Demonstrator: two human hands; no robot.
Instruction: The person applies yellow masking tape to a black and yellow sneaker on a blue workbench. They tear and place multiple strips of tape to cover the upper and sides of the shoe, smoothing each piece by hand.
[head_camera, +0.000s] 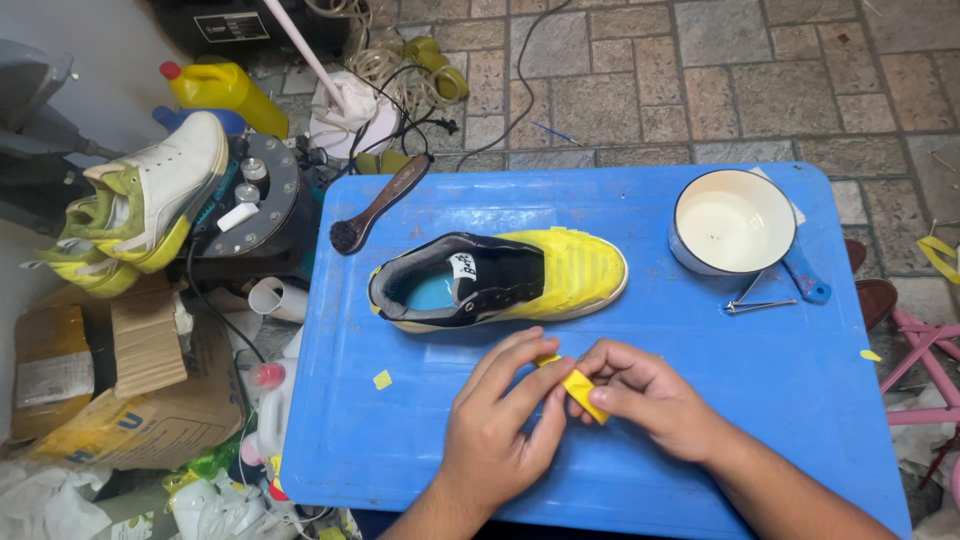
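Now both hands pinch yellow tape piece, sneaker beyond.

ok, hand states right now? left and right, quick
Left hand: closed, fingers pinching the left end of the yellow tape piece.
Right hand: closed, pinching the same yellow tape piece from the right, above the blue table.

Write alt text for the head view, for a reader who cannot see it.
Left hand and right hand together pinch a small yellow piece over a blue table, behind which lie a yellow-taped sneaker and a white bowl.
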